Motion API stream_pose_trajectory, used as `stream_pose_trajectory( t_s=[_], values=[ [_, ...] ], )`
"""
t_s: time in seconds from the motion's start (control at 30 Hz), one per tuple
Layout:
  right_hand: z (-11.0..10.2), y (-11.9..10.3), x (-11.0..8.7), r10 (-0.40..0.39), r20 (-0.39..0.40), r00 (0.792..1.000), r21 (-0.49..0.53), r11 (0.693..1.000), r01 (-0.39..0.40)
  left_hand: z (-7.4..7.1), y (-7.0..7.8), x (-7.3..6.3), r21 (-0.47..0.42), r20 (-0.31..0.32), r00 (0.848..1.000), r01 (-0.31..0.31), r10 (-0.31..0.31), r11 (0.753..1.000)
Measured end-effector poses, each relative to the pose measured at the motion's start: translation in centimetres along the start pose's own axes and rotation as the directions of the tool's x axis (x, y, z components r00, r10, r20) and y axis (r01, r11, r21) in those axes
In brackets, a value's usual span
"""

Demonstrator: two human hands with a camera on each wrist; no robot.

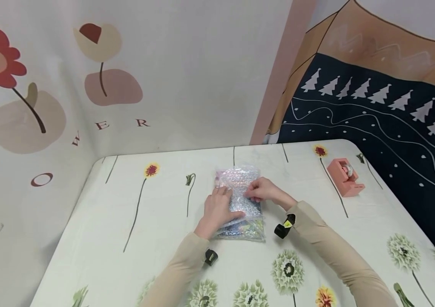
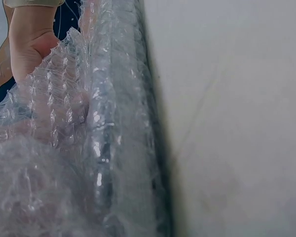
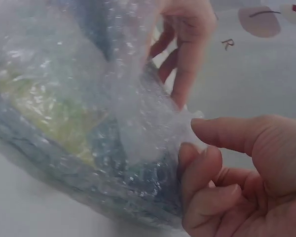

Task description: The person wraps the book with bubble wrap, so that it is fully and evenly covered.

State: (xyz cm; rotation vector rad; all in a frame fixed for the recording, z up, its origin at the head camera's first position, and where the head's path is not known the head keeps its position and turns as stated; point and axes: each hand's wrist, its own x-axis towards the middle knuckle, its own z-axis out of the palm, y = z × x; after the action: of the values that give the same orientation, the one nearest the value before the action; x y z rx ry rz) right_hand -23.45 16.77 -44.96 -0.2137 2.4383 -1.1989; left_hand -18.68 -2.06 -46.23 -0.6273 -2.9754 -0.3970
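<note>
A flat package in clear bubble wrap lies on the table, with blue and yellow-green colours showing through the wrap at its near end. My left hand rests on its left side, fingers forward and thumb stretched across the top. On the right side, my right hand has curled fingers and pinches the wrap's edge between thumb and forefinger. A raised flap of bubble wrap partly covers the right hand in the left wrist view. What is inside is too blurred to identify.
A pink tape dispenser with a roll of tape stands at the table's back right. The floral tablecloth covers the table. A white flower-print curtain hangs behind, with a dark tree-patterned cloth on the right.
</note>
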Motion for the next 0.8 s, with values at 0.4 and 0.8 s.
stream_pose_trajectory(
  t_s=[0.4, 0.8],
  values=[
    [1.0, -0.2, 0.2, 0.016, -0.149, 0.989, -0.159, 0.986, -0.04, 0.1, 0.0, -0.1, 0.016, -0.009, 1.0, -0.002, 0.002, 1.0],
    [-0.7, -0.3, 0.8, 0.107, -0.036, 0.994, -0.222, 0.969, -0.113, 0.1, 0.1, -0.2, -0.001, 0.002, 1.0, -0.01, 0.01, 1.0]
  ],
)
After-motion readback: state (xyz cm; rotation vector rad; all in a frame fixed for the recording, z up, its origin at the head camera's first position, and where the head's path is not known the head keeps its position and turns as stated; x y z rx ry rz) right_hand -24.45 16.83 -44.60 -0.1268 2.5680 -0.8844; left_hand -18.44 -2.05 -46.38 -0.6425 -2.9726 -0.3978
